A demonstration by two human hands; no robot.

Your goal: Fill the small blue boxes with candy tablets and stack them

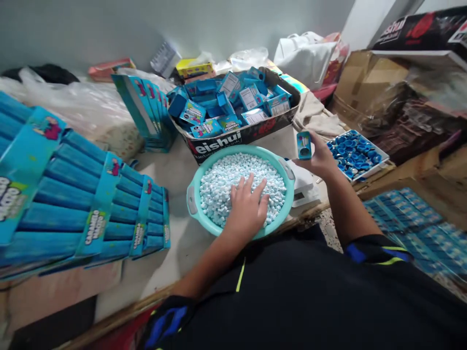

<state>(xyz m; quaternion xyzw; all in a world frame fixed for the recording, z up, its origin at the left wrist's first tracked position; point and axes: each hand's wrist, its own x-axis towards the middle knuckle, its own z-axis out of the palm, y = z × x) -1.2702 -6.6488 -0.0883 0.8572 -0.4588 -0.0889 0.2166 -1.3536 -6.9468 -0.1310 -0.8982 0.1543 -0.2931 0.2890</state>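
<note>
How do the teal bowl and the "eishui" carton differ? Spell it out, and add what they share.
The teal bowl is round, while the carton is rectangular with dark, printed walls. The bowl holds small white and pale blue pieces; the carton holds small blue boxes. The left hand rests on the pieces in the bowl, apart from the carton. Both are open-topped and stand on the table.

I work in soft, rather dim light, a faint shadow lying on the table [156, 265] left of my bowl [196, 193], my shirt [292, 291] sunk nearly to black, the blue display boxes [95, 194] stretched leftward, and the stacked packs [416, 228] at right blurred.
</note>
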